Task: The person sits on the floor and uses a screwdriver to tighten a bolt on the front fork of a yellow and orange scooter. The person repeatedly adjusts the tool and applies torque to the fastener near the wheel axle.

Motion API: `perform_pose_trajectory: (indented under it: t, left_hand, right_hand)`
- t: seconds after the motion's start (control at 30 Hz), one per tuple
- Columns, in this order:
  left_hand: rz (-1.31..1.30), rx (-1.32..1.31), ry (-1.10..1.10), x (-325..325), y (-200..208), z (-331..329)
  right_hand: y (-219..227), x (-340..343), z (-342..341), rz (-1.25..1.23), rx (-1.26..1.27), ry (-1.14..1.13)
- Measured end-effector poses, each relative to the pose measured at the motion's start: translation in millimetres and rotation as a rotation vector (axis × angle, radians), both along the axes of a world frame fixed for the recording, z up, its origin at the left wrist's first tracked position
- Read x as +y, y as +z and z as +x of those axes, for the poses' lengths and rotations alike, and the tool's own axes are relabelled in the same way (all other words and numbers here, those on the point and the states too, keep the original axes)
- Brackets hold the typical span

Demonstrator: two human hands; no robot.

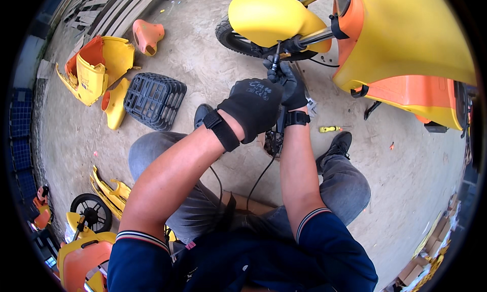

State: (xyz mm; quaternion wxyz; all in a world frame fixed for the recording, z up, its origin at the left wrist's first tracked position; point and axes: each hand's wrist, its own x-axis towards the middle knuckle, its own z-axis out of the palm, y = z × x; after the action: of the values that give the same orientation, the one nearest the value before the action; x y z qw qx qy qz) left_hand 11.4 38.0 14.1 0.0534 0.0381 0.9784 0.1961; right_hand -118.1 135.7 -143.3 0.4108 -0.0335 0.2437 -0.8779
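Both hands wear black gloves and meet in front of the yellow front fender (264,20) of a scooter. Closed fingers of my right hand (294,89) hold a dark tool with a thin metal shaft (277,51), like a screwdriver. Its shaft points up toward the fender and fork; whether its tip touches them I cannot tell. My left hand (253,107) is curled beside the right, its back turned up, and what its fingers hold is hidden. Below the hands, between my knees, is a dark assembly (274,142) with black cables, partly covered by my wrists.
A yellow-handled screwdriver (329,129) lies on the concrete by my right shoe (339,145). To the left are a black basket (154,100), yellow and orange body panels (91,71) and wooden slats (122,10). Another scooter (89,251) stands lower left; cardboard boxes (413,271) sit lower right.
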Motion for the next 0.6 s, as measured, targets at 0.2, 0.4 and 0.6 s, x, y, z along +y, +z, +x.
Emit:
perform_pose_trajectory:
  t: [0.2,0.4,0.6]
  left_hand:
    - [-0.011,-0.032,0.010,0.3,0.4,-1.0]
    - [0.007,-0.006,0.004,0.2,-0.4,-0.7]
    - [-0.003,-0.034,0.010,-0.6,-1.6,0.1]
  right_hand:
    - [-9.7,2.6,-2.9,0.082,0.049,-0.014]
    - [-6.5,4.4,-3.7,0.044,0.032,-0.011]
    - [3.8,-2.7,1.4,0.099,-0.004,-0.026]
